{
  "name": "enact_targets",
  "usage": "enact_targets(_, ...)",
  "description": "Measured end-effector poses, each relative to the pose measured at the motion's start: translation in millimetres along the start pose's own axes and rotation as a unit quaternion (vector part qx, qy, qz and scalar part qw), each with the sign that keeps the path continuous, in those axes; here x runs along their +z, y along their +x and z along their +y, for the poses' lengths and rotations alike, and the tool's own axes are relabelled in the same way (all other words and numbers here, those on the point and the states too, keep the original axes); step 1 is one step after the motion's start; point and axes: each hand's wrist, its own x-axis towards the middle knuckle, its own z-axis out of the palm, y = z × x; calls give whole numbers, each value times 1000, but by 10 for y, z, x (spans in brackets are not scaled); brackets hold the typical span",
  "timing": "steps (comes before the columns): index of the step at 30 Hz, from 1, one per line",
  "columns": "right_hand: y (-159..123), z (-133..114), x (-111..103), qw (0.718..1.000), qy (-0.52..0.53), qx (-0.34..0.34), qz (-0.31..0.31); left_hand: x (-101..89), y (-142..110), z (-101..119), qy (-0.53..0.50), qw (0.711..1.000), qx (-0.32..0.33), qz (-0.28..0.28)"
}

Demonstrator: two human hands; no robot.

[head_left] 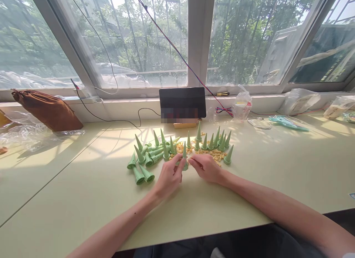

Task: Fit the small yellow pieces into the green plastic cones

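My left hand (171,174) is closed around a green plastic cone-shaped spike (184,151), which stands point up between thumb and fingers. Close beside it, my right hand (206,167) is in a pinch, with what looks like a small tan peg at the fingertips, mostly hidden. Behind both hands lies a spread of small tan pegs (217,154). Several green spikes (228,155) stand upright around the pegs at the right and back. To the left, more green spikes (146,173) lie on their sides in a heap, their hollow ribbed ends showing.
A dark-screened tablet (183,102) leans at the back of the pale table (91,202). A brown drawstring pouch (47,110) and clear plastic wrap (27,136) sit at the far left. Plastic bags (243,102), a teal bundle (288,123) and cables line the back right, below the windows.
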Motion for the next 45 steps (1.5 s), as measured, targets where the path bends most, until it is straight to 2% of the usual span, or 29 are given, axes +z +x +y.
enact_targets(8,-19,15,3,1000,-2,-9,-13,-18,38,-22,-46,999,-22,5)
enact_targets(15,-12,-20,-31,999,-15,-26,-19,-63,52,-3,-157,982,-87,-53)
enact_targets(21,-9,-47,-41,999,-13,-38,-13,-77,62,-12,-222,965,-107,-86)
enact_targets(30,-7,-38,-40,1000,2,-28,-8,-64,49,6,-149,986,-31,-67)
enact_targets(36,-19,-8,-28,1000,8,-6,-15,-62,38,-70,-111,992,2,-58)
enact_targets(45,-25,33,-7,1000,-8,-3,-20,-58,24,-20,-6,997,67,-34)
